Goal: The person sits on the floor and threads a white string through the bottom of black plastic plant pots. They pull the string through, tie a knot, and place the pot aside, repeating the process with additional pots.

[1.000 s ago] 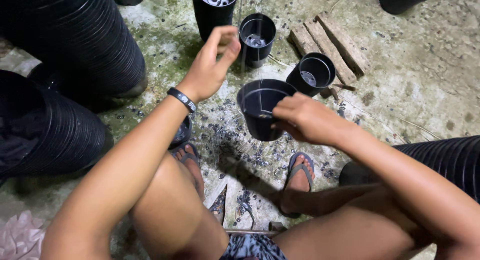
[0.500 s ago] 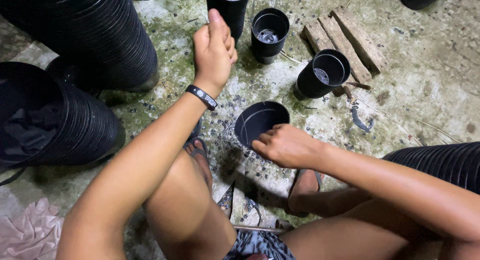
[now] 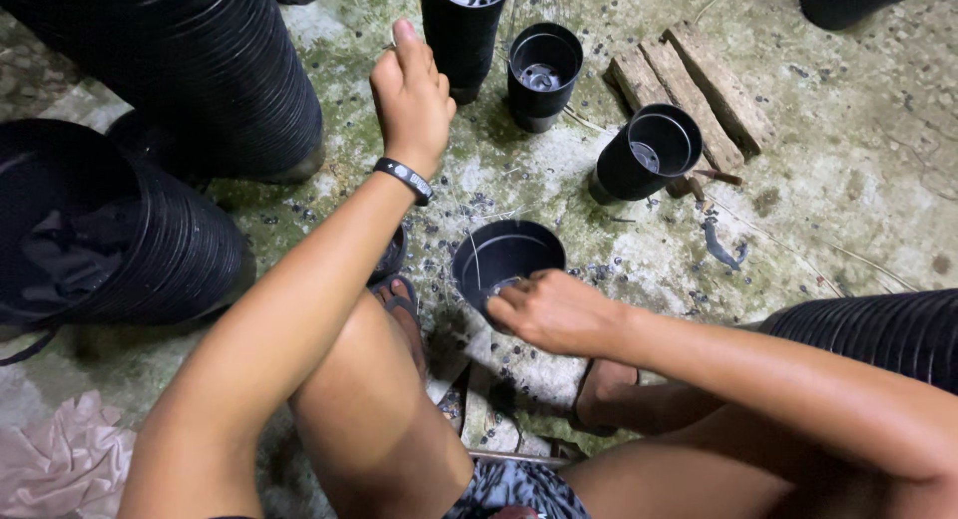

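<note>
The right hand [image 3: 559, 311] has its grip pinched on the near rim of a black pot [image 3: 507, 262] mid-floor, while the left hand [image 3: 411, 98], fingers loosely curled and holding nothing, hovers beside a tall pot stack [image 3: 461, 25]

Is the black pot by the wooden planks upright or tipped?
Tipped. The black pot leans against the wooden planks, its round mouth angled up and sideways, unlike the upright pot under the right hand.

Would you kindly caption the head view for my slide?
Right hand grips a black pot's rim; left hand reaches toward a pot stack.
</note>
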